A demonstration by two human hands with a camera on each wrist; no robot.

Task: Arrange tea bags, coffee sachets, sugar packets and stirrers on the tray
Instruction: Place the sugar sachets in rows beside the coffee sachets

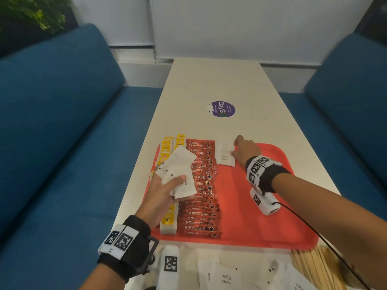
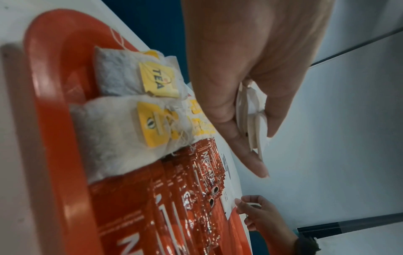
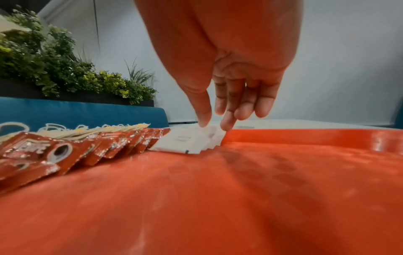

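A red tray (image 1: 261, 206) lies on the white table. Along its left side runs a column of yellow-tagged tea bags (image 1: 167, 147), and beside it a column of red coffee sachets (image 1: 201, 185). At the tray's far edge is a small stack of white sugar packets (image 1: 225, 156). My right hand (image 1: 235, 146) touches that stack's right side with straight thumb and fingertips (image 3: 203, 123). My left hand (image 1: 170, 181) hovers over the tea bags (image 2: 122, 77) and grips a bunch of sugar packets (image 1: 180, 170), thumb on top.
More loose sugar packets (image 1: 226, 277) lie on the table in front of the tray. Wooden stirrers (image 1: 310, 262) lie at the near right corner. The tray's right half is bare. Blue sofas flank the table, and a purple sticker (image 1: 222, 109) lies further along it.
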